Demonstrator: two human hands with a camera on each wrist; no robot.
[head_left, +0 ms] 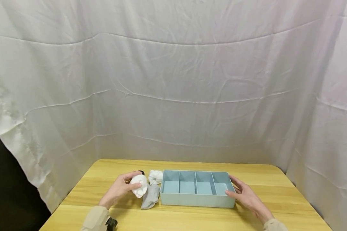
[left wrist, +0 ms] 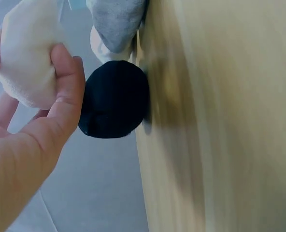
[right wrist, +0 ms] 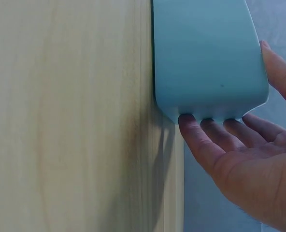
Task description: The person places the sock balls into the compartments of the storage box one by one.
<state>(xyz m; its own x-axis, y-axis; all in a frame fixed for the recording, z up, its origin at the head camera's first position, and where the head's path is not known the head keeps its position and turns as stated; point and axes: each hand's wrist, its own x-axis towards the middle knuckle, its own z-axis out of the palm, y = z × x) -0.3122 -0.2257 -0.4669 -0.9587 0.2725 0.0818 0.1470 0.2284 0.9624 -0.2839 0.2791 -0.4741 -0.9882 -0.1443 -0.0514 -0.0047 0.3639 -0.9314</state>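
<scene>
The white sock bundle (head_left: 139,186) sits in the person's left hand (head_left: 119,190), just to the left of the blue divided tray (head_left: 196,201), with the thumb and fingers curled round it; the left wrist view shows the thumb (left wrist: 64,92) pressed on its soft side. Closest to the viewer, a flat grey sock (head_left: 150,196) lies on the wooden table (head_left: 191,221), touching the tray's left wall, its long axis running front to back. The tray's four compartments sit side by side along its long, left-to-right axis, so the bundle lies off the tray's left short end, and the left hand is far nearer to it than the right. The right hand (head_left: 245,195) rests at the tray's right end, fingers straight and slightly spread, fingertips (right wrist: 193,126) touching the corner and holding nothing. Farther back, a second white bundle (head_left: 155,176) lies beside the tray's far left corner, and a black rolled sock (left wrist: 115,99) sits just behind the held one.
</scene>
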